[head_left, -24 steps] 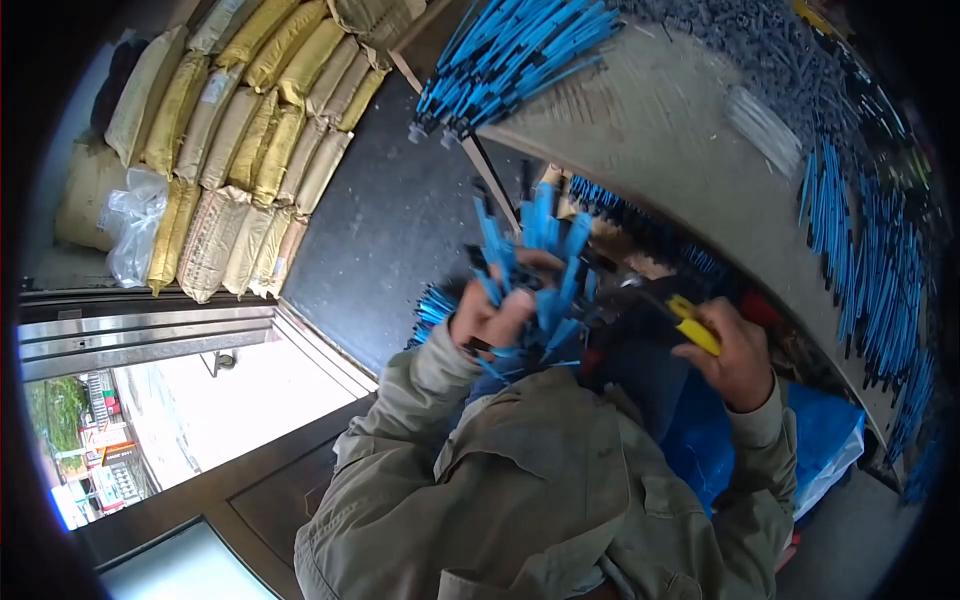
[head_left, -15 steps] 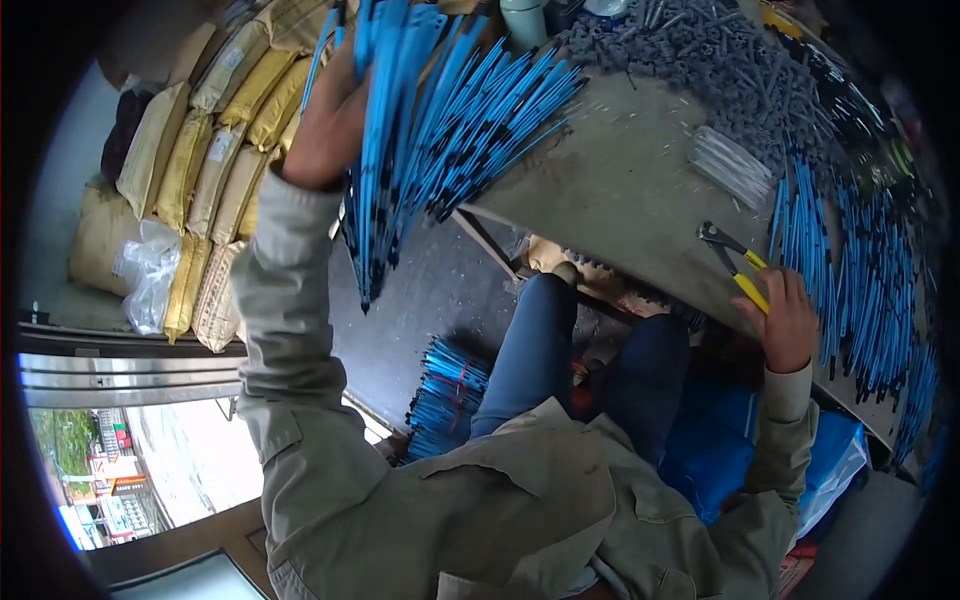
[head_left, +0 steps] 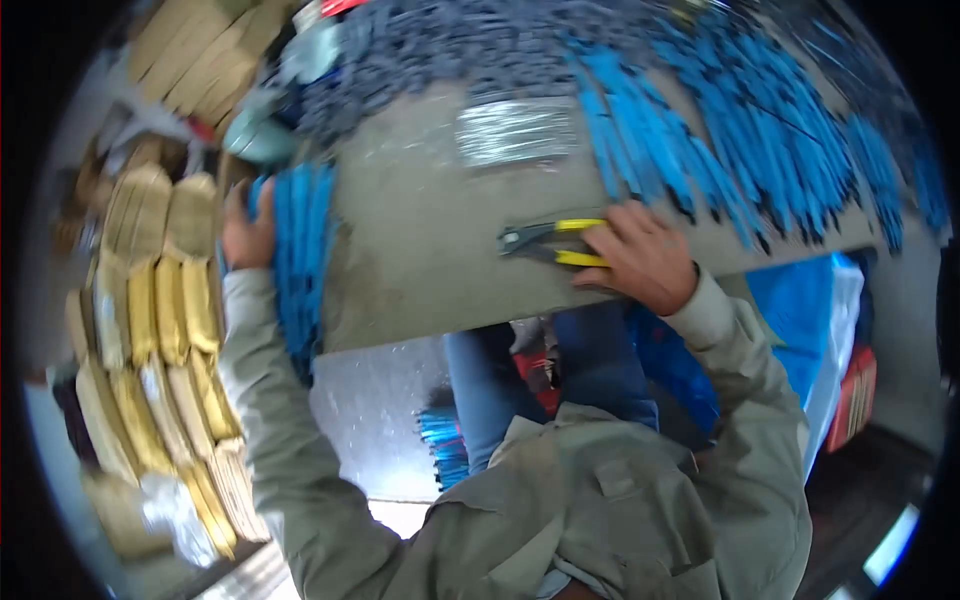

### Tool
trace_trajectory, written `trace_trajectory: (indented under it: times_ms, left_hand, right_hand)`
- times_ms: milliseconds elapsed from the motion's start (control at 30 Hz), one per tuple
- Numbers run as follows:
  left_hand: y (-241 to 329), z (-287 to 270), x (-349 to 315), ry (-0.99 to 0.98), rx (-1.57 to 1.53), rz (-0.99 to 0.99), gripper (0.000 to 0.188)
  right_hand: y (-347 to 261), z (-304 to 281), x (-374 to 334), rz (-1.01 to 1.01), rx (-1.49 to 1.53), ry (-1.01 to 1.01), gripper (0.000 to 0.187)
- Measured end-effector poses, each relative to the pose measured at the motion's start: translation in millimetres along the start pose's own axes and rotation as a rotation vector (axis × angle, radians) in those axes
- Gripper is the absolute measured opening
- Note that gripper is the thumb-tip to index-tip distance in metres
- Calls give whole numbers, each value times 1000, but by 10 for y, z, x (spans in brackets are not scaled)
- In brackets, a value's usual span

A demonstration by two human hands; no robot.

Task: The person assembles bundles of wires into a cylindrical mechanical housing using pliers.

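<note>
A: OK, L hand (head_left: 247, 232) is down at the far L end of the table (head_left: 410, 260) now. Half a sec ago it had a blue bunch up in the air; now the blue bunch (head_left: 302, 255) is lying at the table's L edge, lower tips past the front corner, w/ the hand right up against its top end.

B: Gripping it or not?

A: Can't tell, too blurred. Fingers look bent, thumb side next to the strips, that's all I get.

B: And R hand (head_left: 645, 258)?

A: Holding the pliers (head_left: 513, 240), fingers over the yellow handles, tool over the table mid-front, head pointing L. Handles are closer tog. than in the prev. pic, where they stood wide.

B: View's swung too, right?

A: Yep, table's squarer on now. Clear packet (head_left: 515, 132) sits nr the grey pile (head_left: 430, 55), blue strips (head_left: 780, 130) off to the R.

B: What's hard to see?

A: Handle ends are under R hand. Grey pile's cut off up top. Floor bundle (head_left: 443, 447) is partly behind the leg (head_left: 478, 385). Far R strips blur into the dark rim; can't make out single ones.
</note>
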State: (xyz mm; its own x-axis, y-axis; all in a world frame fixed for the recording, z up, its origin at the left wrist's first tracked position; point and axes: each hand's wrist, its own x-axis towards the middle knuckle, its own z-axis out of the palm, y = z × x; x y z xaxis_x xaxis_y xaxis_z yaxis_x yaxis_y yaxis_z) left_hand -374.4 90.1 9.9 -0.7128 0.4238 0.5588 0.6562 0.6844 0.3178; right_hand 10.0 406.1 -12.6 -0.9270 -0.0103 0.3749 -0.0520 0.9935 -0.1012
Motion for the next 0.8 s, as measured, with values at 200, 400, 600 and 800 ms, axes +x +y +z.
trace_trajectory:
  times_ms: [200,400,600,800]
  left_hand:
    - [46,-381,155,71,-338,-43,43]
    - [1593,-1034,-417,-167,-339,259,38]
    - [2125,-940,-1675,-771,-601,542,33]
    - [2330,-333,-2422,-951,-1084,177,20]
  right_hand:
    - [253,-247,-87,22,79,200,21]
    - [1333,-401,20,463,-249,110,17]
    - [1465,-25,243,562,-384,-78,24]
    - [2249,-140,-401,280,-913,131,41]
